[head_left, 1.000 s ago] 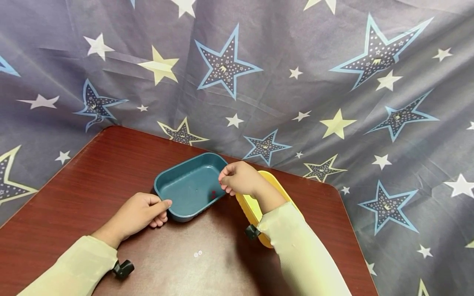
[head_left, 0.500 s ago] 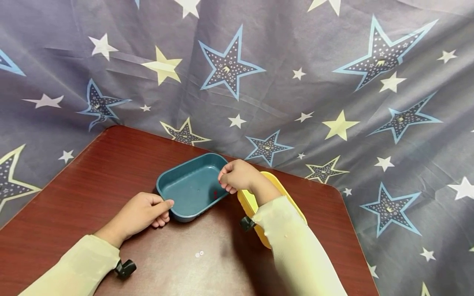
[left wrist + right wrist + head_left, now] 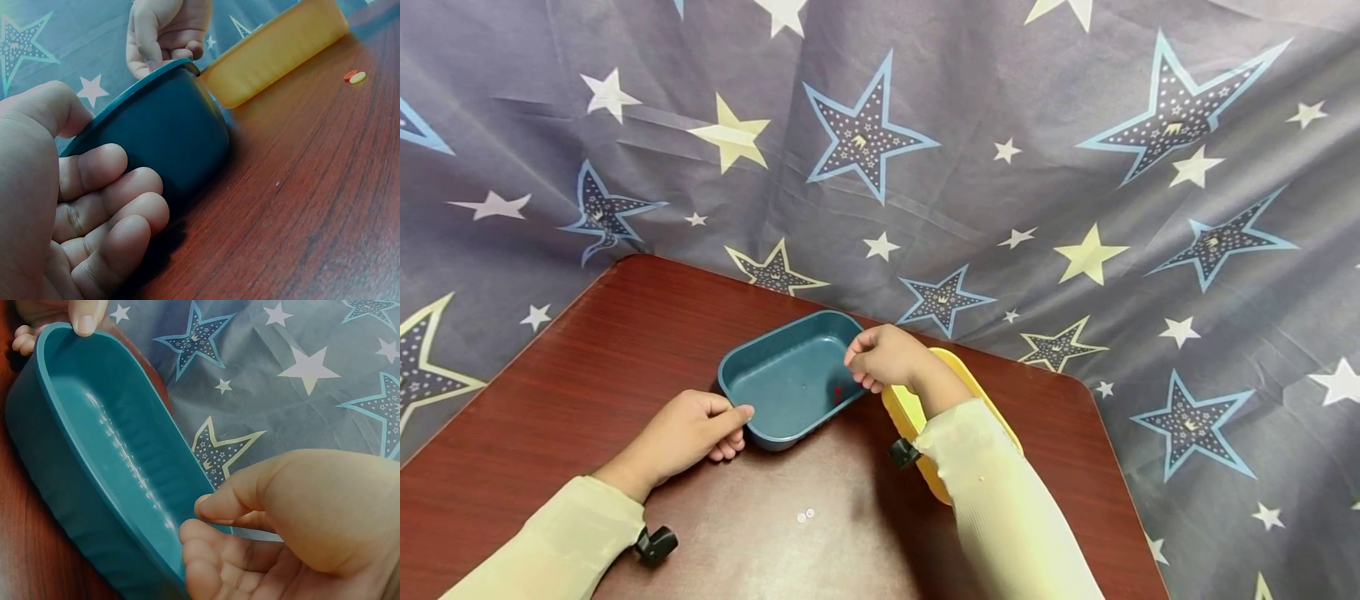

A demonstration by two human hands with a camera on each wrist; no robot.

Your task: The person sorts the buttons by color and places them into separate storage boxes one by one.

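Observation:
A teal plastic tray (image 3: pixel 790 383) with raised walls stands on the table. My left hand (image 3: pixel 688 433) pinches its near-left rim, thumb on top and the other fingers curled below, plain in the left wrist view (image 3: pixel 103 212). My right hand (image 3: pixel 883 358) is over the tray's right end, thumb against the curled fingers; nothing shows between the fingertips. In the right wrist view the right hand (image 3: pixel 281 531) overlaps the tray's rim and hides part of it. Small red pieces (image 3: pixel 838 392) lie on the tray's floor below that hand.
A yellow tray (image 3: pixel 958 367) stands just right of the teal one, partly covered by the right forearm. Small flat discs, one orange-red (image 3: pixel 351 75) and one yellow (image 3: pixel 358 78), lie on the wooden table (image 3: pixel 760 533). A star-patterned curtain (image 3: pixel 970 183) hangs behind the table.
The whole view has shifted slightly. Both hands keep their places at the teal tray, and the red pieces and loose discs stay where they were.

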